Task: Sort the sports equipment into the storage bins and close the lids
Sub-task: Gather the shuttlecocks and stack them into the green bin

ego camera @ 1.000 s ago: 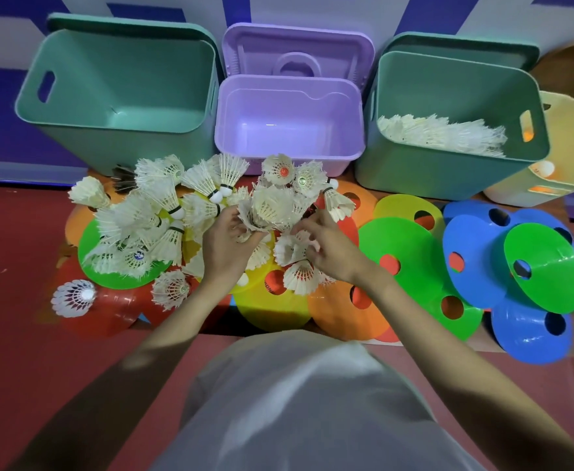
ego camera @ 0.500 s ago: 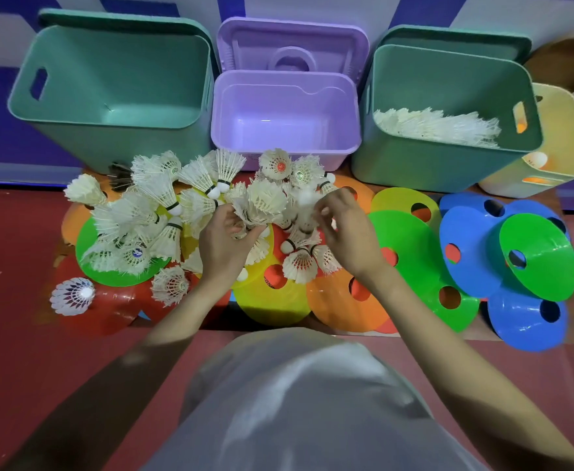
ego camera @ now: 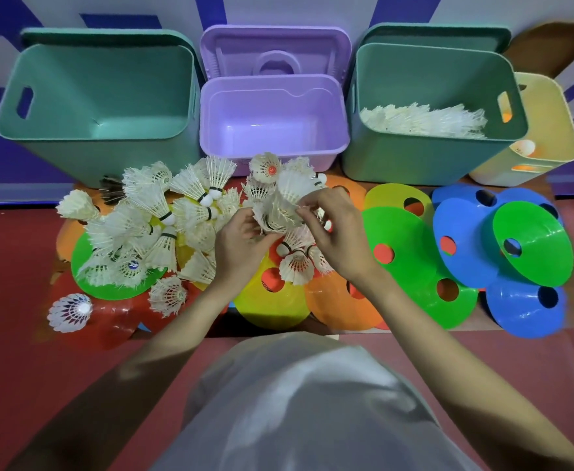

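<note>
White feathered shuttlecocks [ego camera: 149,229] lie heaped before four open bins [ego camera: 272,113].

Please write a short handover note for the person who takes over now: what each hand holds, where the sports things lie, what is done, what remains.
Left hand and right hand both grip one bunch of shuttlecocks above the pile.
Loose shuttlecocks lie on the flat cones on the floor.
Done: the right green bin already holds shuttlecocks. The yellow bin holds some balls.
Left: the left green bin and the purple bin hold nothing. No cone is sorted yet, and all lids are still off.
</note>
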Motion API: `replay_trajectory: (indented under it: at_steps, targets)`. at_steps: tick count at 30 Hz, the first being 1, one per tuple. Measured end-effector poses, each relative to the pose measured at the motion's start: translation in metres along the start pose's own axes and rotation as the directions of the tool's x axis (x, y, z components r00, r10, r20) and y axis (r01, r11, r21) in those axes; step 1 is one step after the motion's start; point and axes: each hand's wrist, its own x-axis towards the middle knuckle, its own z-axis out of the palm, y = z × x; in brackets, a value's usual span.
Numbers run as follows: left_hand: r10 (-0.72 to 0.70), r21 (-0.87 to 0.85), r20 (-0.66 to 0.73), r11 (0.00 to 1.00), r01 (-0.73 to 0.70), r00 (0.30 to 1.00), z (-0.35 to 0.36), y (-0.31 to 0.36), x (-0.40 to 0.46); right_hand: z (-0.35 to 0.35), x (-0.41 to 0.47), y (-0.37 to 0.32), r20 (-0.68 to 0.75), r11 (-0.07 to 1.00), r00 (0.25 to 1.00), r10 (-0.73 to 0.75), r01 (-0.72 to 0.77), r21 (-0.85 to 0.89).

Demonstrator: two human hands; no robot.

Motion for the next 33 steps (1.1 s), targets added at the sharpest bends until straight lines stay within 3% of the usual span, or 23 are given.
replay_trajectory:
  at_steps: [7,9,12,15,18,25,28,33]
  targets:
    - [-0.067,-0.033,-0.016,0.997,0.066,0.998,-0.007,-0.017,0.0,0.004,-0.018,0.013,-0.095,0.996,0.992,0.082,-0.084,-0.019]
    - [-0.069,-0.031,-0.022,0.997,0.068,0.997,-0.01,-0.018,0.001,0.011,-0.026,0.028,0.06,0.984,0.988,0.143,-0.135,-0.116]
    - [-0.074,-0.018,-0.013,0.997,0.074,0.997,-0.013,-0.019,0.002,0.024,-0.034,0.045,0.342,0.932,0.913,0.222,-0.095,-0.349]
    - [-0.077,-0.016,-0.012,0.997,0.077,0.997,-0.015,-0.016,0.002,0.038,-0.036,0.05,0.422,0.892,0.88,0.218,-0.005,-0.452]
    - [-0.08,-0.016,-0.03,0.997,0.079,0.996,-0.016,-0.014,0.002,0.045,-0.033,0.051,0.429,0.871,0.864,0.265,-0.024,-0.491]
    - [-0.05,0.009,-0.005,0.999,0.05,0.999,-0.026,-0.02,0.009,0.022,-0.016,0.04,0.188,0.912,0.923,0.336,-0.268,-0.311]
    - [-0.014,0.026,0.003,1.0,0.014,1.0,-0.03,-0.021,0.013,0.006,-0.006,0.032,0.008,0.906,0.933,0.359,-0.346,-0.243]
    - [0.039,0.047,0.045,0.998,-0.041,0.998,-0.034,-0.024,0.022,-0.015,0.012,0.011,-0.31,0.911,0.857,0.412,-0.375,0.174]
